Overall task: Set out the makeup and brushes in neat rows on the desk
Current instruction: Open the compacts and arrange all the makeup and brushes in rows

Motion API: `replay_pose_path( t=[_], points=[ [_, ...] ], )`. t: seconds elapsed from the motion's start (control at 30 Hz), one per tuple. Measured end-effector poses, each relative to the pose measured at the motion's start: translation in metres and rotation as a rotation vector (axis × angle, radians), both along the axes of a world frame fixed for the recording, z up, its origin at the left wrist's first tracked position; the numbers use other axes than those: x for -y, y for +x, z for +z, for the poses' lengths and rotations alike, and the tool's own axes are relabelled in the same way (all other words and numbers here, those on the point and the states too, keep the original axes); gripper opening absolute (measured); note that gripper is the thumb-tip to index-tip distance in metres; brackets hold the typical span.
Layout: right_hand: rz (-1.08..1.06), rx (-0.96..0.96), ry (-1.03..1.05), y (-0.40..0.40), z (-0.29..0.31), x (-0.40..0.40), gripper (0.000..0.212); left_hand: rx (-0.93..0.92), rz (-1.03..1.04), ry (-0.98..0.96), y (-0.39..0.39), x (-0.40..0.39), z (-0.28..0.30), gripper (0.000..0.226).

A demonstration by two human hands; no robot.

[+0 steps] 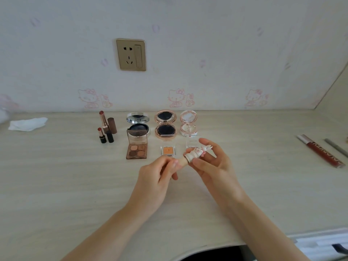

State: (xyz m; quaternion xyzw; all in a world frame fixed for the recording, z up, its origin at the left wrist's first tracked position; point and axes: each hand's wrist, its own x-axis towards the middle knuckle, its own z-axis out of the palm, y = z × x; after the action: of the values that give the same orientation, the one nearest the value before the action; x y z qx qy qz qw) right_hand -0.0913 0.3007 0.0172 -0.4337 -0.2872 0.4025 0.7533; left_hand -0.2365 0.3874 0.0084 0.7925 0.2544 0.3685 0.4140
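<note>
Both hands hold a small cream lipstick above the middle of the desk (56, 185). My left hand (158, 178) pinches its tan base (182, 162). My right hand (211, 162) grips the white ornate cap (195, 153), which has a small figure on top. Behind them, makeup is laid out in rows: two open lipsticks (103, 119) with their caps standing beside them, a silver cushion compact (137, 121), a rose-gold compact (165, 124), a pale pink compact (188, 122), a brown eyeshadow palette (136, 146) and a small orange single shadow (168, 150).
A crumpled white tissue (28, 124) lies at the far left. A long red lip gloss tube (320, 153) and a grey pencil (336, 146) lie at the right edge. A gold wall socket (131, 54) is behind. The desk's front edge curves inward near me.
</note>
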Motion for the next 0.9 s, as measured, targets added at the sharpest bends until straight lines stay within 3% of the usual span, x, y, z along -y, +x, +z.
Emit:
replay_pose_path(
  t=[0.17,0.3,0.37,0.47,0.9],
  points=[
    [-0.047,-0.01,-0.083,-0.0032,0.0023,-0.0023,0.052,0.007,-0.004,0.015,0.0013,0.0,0.0001,0.016],
    [-0.076,0.014,-0.114,-0.0016,0.0007,-0.0015,0.03,0.024,-0.038,0.004,0.0003,0.0,-0.0012,0.009],
    [-0.071,0.018,-0.112,-0.0008,-0.0002,-0.0012,0.025,0.047,-0.054,-0.006,0.0002,0.0003,-0.0008,0.02],
    [-0.026,0.0,-0.077,-0.0002,0.0003,-0.0003,0.027,0.034,-0.028,0.087,0.0015,0.0002,-0.0018,0.033],
    [0.025,-0.037,-0.017,0.0004,-0.0016,-0.0011,0.041,0.059,-0.038,0.167,0.0012,0.0019,-0.0033,0.018]
  ],
)
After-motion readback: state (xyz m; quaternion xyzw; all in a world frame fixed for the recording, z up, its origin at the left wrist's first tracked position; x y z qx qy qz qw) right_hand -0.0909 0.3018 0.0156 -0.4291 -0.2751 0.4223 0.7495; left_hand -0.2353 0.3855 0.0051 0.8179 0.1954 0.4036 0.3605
